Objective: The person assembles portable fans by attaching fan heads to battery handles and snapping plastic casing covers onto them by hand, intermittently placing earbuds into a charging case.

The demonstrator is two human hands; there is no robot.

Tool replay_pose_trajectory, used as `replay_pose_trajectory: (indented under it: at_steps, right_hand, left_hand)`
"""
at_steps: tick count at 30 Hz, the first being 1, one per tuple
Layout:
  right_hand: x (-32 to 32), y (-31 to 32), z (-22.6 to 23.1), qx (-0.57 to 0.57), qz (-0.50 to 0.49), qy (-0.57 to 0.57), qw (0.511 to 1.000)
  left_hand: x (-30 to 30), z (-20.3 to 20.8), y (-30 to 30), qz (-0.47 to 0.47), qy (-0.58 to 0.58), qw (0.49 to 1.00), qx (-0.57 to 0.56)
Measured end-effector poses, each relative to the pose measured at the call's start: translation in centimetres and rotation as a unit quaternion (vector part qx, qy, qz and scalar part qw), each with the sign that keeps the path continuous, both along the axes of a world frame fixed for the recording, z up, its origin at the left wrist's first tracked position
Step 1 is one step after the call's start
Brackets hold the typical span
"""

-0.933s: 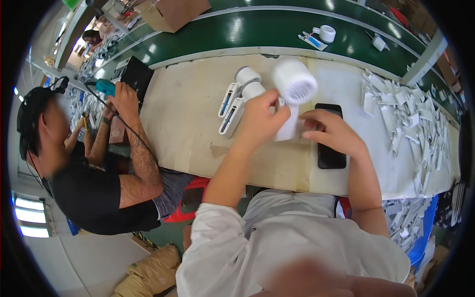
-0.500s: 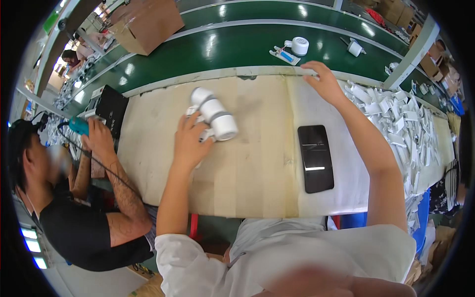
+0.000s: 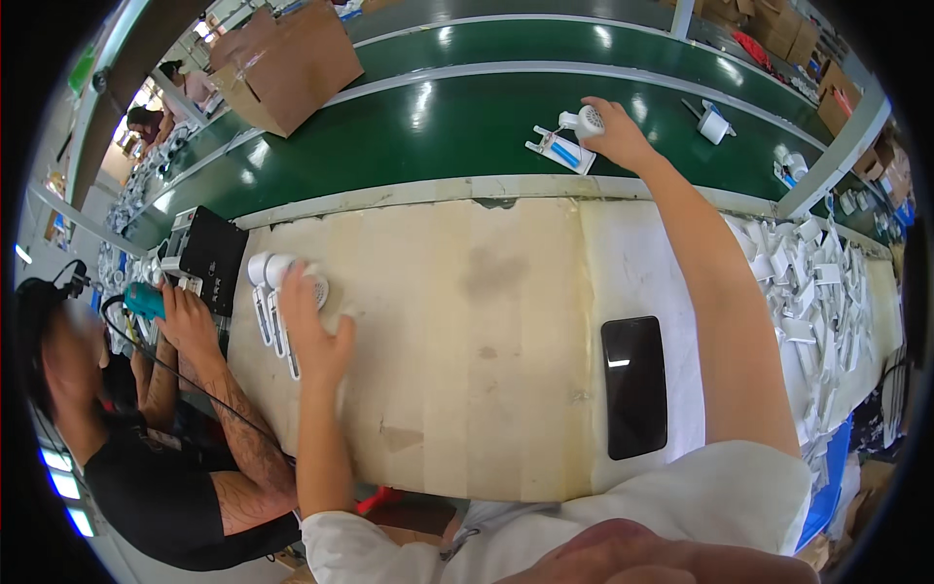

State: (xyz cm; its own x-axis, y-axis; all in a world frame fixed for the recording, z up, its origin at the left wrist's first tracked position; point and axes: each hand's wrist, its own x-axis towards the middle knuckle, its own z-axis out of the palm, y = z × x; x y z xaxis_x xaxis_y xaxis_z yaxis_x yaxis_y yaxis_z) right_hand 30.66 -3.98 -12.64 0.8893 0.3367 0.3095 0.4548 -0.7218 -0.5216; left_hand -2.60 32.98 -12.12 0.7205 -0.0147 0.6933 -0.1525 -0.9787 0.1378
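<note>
Two hands work far apart now. At the far left a co-worker (image 3: 146,457) in a black shirt holds a teal tool (image 3: 143,300) beside a black box (image 3: 209,255). Next to that, the left hand (image 3: 313,326) lies over a cluster of small white fans (image 3: 277,282) at the worktop (image 3: 467,341) edge, fingers spread and pressing down on one rather than curled round it; half a second ago it was nearer the worktop's middle with the same fans, so it has pushed them left toward the co-worker. A black phone (image 3: 634,384) lies flat on the right part of the worktop. The right hand (image 3: 613,136), which was only at the worktop's far edge, has stretched out onto the green belt (image 3: 418,117) and closes its grip on a white fan (image 3: 587,121) there, just beside a white and blue part (image 3: 556,152). That reads as one batch passed on and a fresh piece being picked up. White parts (image 3: 827,292) pile at the right.
</note>
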Motion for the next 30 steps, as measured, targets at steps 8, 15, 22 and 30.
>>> replay_pose_trajectory:
  at_steps: [8,15,22,30]
  right_hand:
    - [-16.9,1.3,9.4,0.157,0.124,-0.014,0.98]
    - [-25.0,-0.2,6.8,0.157,0.129,-0.106,0.973]
    - [-29.1,-4.1,4.6,0.525,0.182,0.469,0.687]
    - [-29.2,-5.7,3.8,0.055,0.125,-0.319,0.938]
  left_hand:
    - [5.7,-1.9,-13.0,-0.247,0.091,0.738,-0.621]
    - [2.9,1.4,-21.3,-0.369,0.121,0.504,-0.772]
    - [0.4,2.3,-21.5,-0.339,0.163,0.467,-0.8]
    - [0.7,1.3,-21.9,-0.286,0.332,0.527,-0.728]
